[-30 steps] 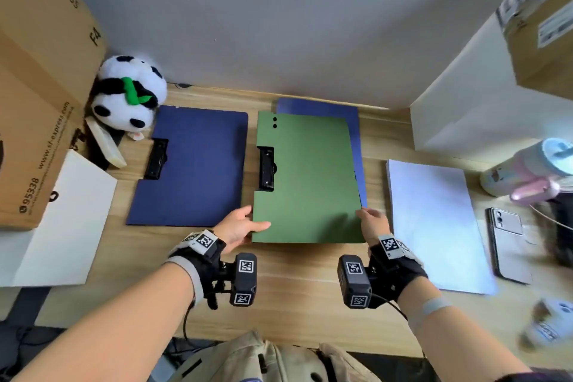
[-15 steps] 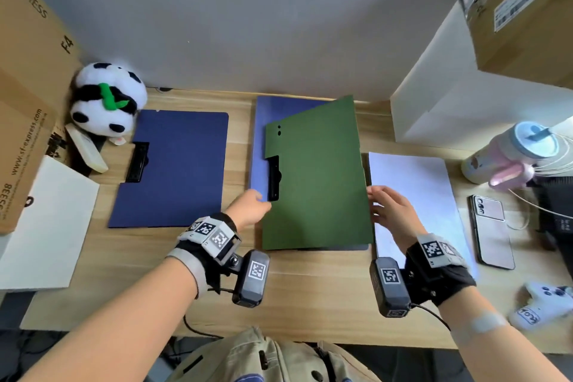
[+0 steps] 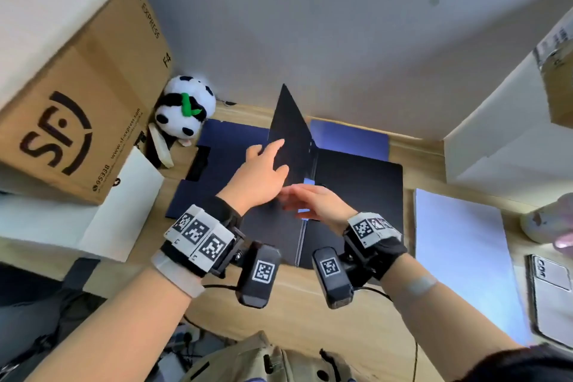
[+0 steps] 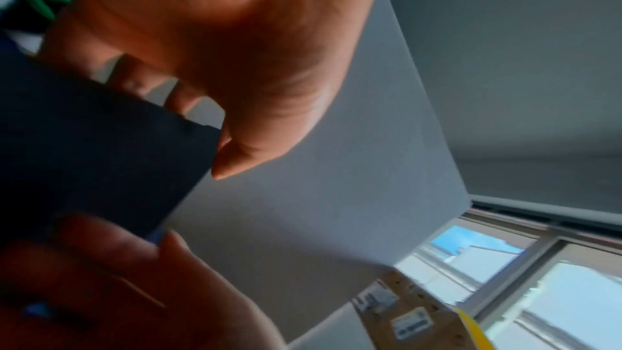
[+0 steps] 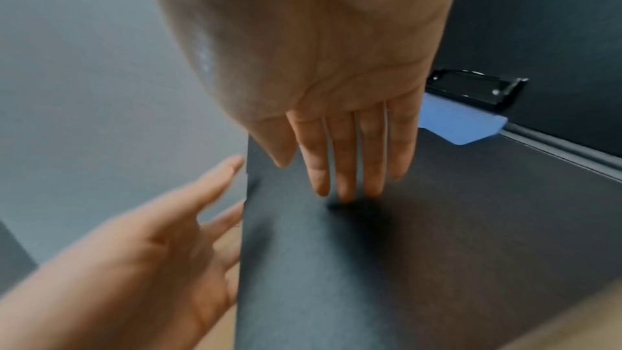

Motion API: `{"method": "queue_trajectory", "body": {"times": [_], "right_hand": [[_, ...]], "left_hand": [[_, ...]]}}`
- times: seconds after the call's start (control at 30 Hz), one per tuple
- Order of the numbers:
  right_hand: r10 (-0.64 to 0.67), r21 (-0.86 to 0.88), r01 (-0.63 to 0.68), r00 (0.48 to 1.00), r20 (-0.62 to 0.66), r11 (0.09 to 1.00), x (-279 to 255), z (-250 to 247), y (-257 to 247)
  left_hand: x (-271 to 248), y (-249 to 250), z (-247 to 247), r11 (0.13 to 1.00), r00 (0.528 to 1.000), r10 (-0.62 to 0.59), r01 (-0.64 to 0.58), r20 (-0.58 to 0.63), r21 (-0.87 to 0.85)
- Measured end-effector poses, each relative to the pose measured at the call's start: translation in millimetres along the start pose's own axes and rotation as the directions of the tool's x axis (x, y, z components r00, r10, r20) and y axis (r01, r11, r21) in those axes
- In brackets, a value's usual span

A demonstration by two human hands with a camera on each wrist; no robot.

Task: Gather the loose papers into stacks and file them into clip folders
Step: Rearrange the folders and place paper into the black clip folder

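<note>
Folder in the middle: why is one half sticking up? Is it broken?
Not broken. The clip folder lies open, and the left hand holds its cover up on edge. The right hand lays straight fingers on the cover. Nothing looks torn or spilled.

Matt dark folder (image 3: 356,183), glossy black metal clip (image 5: 471,87), pale wood-grain desk (image 3: 294,313), brown cardboard box (image 3: 77,102), plush panda (image 3: 186,112)

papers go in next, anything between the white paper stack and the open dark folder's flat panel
Nothing visible: only bare wooden desk separates the white paper stack from the dark folder's flat panel. Left hand and right hand are on its raised cover.
</note>
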State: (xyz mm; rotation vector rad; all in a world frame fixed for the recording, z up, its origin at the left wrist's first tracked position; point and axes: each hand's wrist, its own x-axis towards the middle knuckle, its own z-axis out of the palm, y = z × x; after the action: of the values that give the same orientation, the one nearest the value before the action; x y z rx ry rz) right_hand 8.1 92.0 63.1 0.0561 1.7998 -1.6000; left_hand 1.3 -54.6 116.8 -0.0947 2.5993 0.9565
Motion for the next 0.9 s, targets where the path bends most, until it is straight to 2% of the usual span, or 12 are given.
{"method": "queue_trajectory", "body": {"times": [0.1, 0.17, 0.23, 0.3, 0.37, 0.43, 0.53, 0.67, 0.8, 0.9], "right_hand": [[0.132, 0.068, -0.126, 0.987, -0.096, 0.990, 12.6, -7.7, 18.8], [0.238, 0.132, -0.215, 0.951, -0.196, 0.968, 12.3, -22.7, 35.1], [0.323, 0.170, -0.281, 0.893, -0.315, 0.944, 10.2, -42.9, 55.0], [0.367, 0.159, -0.332, 0.808, -0.461, 0.930, 6.1, -65.5, 78.2], [0.366, 0.111, -0.379, 0.713, -0.598, 0.919, -0.6, -87.1, 101.7], [0.361, 0.108, -0.404, 0.626, -0.692, 0.908, -12.1, -102.4, 118.9], [0.382, 0.137, -0.441, 0.534, -0.754, 0.887, -28.3, -113.7, 136.2], [0.417, 0.154, -0.476, 0.519, -0.746, 0.866, -37.9, -118.0, 150.6], [0.463, 0.199, -0.489, 0.508, -0.727, 0.849, -47.2, -117.6, 154.0], [0.456, 0.204, -0.472, 0.512, -0.728, 0.857, -46.8, -121.2, 161.5]], "left_hand": [[6.3, -40.2, -2.2, 0.986, 0.986, -0.163, 0.164, -0.044, 0.026], [8.5, -58.2, -1.1, 0.968, 0.967, -0.240, 0.244, -0.085, 0.051], [10.4, -69.9, 2.8, 0.959, 0.956, -0.254, 0.269, -0.148, 0.092], [15.7, -76.6, 11.8, 0.966, 0.963, -0.211, 0.232, -0.167, 0.116], [26.0, -79.1, 26.7, 0.980, 0.986, -0.136, 0.147, -0.092, 0.131], [36.1, -75.5, 45.4, 0.994, 0.997, -0.069, 0.065, 0.041, 0.088], [46.3, -62.0, 75.8, 0.998, 0.975, -0.054, 0.058, 0.216, -0.016], [59.9, -55.5, 109.6, 0.992, 0.937, -0.118, 0.125, 0.330, -0.001], [69.9, -63.0, 126.8, 0.977, 0.925, -0.191, 0.148, 0.330, 0.153], [71.4, -70.0, 131.0, 0.962, 0.925, -0.183, 0.099, 0.334, 0.254]]}}
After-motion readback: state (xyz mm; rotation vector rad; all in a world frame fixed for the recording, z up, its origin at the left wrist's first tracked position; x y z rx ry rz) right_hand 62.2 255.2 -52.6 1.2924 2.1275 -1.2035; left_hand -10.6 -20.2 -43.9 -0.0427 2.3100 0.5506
